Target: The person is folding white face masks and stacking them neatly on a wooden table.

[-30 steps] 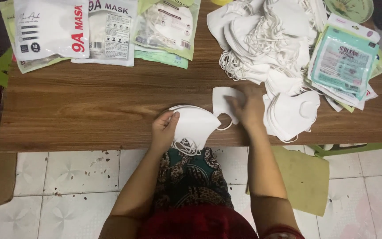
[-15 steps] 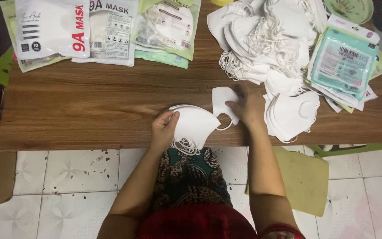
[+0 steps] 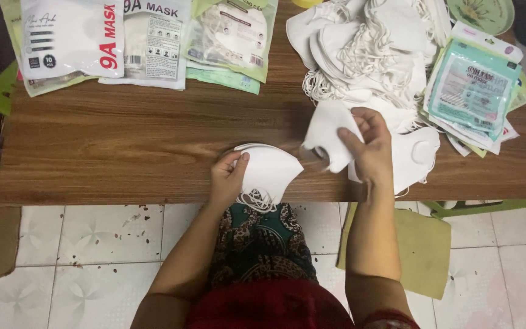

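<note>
My left hand (image 3: 229,176) presses on a small stack of folded white masks (image 3: 269,172) at the near edge of the wooden table (image 3: 123,152); their ear loops hang over the edge. Above the table, to the right of that stack, my right hand (image 3: 369,146) pinches a single white mask (image 3: 327,131). Just right of my right hand lies another stack of folded white masks (image 3: 418,155).
A large heap of loose white masks (image 3: 366,49) fills the far middle-right. Teal mask packets (image 3: 473,91) lie at far right, and printed mask bags (image 3: 147,36) line the far left. A tan stool or board (image 3: 421,244) stands on the tiled floor (image 3: 68,244).
My right hand has picked a white mask off the table and lifted it up and to the right. My left hand stays on the stack.
</note>
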